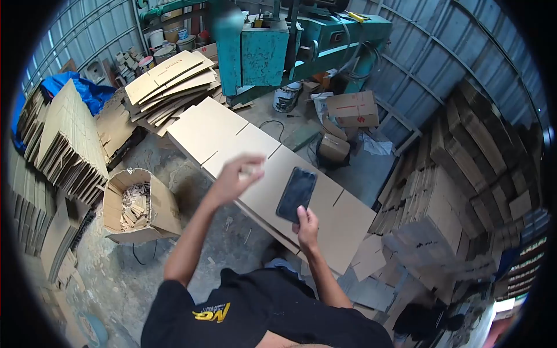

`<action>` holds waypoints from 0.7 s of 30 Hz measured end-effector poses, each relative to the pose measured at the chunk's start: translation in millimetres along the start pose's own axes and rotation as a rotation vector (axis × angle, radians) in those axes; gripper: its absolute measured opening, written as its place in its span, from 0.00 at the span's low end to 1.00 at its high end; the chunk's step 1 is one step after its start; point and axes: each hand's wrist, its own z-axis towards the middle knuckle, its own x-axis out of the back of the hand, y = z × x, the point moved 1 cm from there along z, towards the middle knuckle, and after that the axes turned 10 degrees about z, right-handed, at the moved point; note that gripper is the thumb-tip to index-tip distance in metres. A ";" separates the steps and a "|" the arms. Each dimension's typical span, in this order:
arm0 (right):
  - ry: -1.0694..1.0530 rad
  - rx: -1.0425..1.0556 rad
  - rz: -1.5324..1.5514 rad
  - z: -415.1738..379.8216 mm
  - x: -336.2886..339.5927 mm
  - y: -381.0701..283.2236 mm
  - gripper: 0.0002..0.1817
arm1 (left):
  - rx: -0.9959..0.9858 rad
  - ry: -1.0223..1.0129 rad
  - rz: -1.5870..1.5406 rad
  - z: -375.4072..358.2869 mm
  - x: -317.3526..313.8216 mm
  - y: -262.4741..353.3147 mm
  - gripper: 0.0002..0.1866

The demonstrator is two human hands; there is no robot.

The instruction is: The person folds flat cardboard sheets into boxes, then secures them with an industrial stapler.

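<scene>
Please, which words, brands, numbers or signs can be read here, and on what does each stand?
"NG", as it seems: yellow, on the shirt; smaller text beside it unreadable.
Too small or blurred: red print on the carton and far stack, dark print on the right stack.
Phone: no text visible.

Blur smears the left hand (235,178), and the pale patch (249,170) at its fingers is too indistinct to identify. The phone (297,193) hides most fingers of the right hand (307,231). The top edge cuts off the far teal machine (264,58).
</scene>
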 end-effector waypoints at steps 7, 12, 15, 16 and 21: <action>0.020 0.333 -0.053 139.6 51.3 -166.3 0.15 | -0.403 0.701 0.796 203.0 23.3 88.6 0.35; 0.034 0.436 -0.125 235.5 63.4 -278.0 0.18 | -0.296 0.917 1.080 249.5 1.5 59.5 0.33; 0.049 0.569 -0.330 314.8 54.4 -339.9 0.20 | -0.348 1.037 1.139 259.6 -2.2 55.3 0.31; 0.038 0.590 -0.391 346.6 49.4 -356.6 0.20 | -0.346 1.056 1.152 260.8 -2.9 56.0 0.31; -0.140 0.577 -0.317 463.6 -12.5 -428.6 0.18 | -0.394 1.046 1.184 264.0 -1.7 54.5 0.29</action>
